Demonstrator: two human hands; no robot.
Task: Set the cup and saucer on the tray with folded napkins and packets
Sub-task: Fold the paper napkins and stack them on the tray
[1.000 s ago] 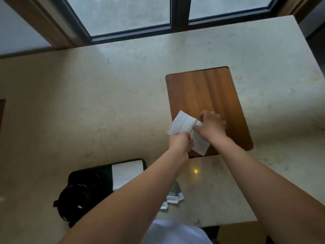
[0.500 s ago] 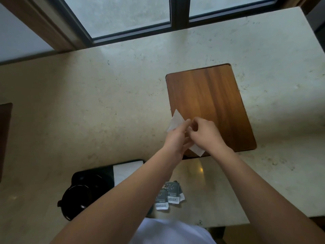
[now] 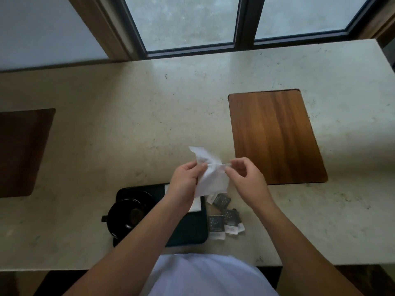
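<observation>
My left hand and right hand each grip the napkin above the tabletop; my left arm hides part of the tray, cup half-lost in shadow.

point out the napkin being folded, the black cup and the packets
napkin (image 3: 211,180), head view, on the hanging lower sheet between the hands
black cup (image 3: 126,216), head view, on its dark inside
packets (image 3: 230,217), head view, on the dark face of one packet

Glossy black cup, crumpled paper napkin.
</observation>
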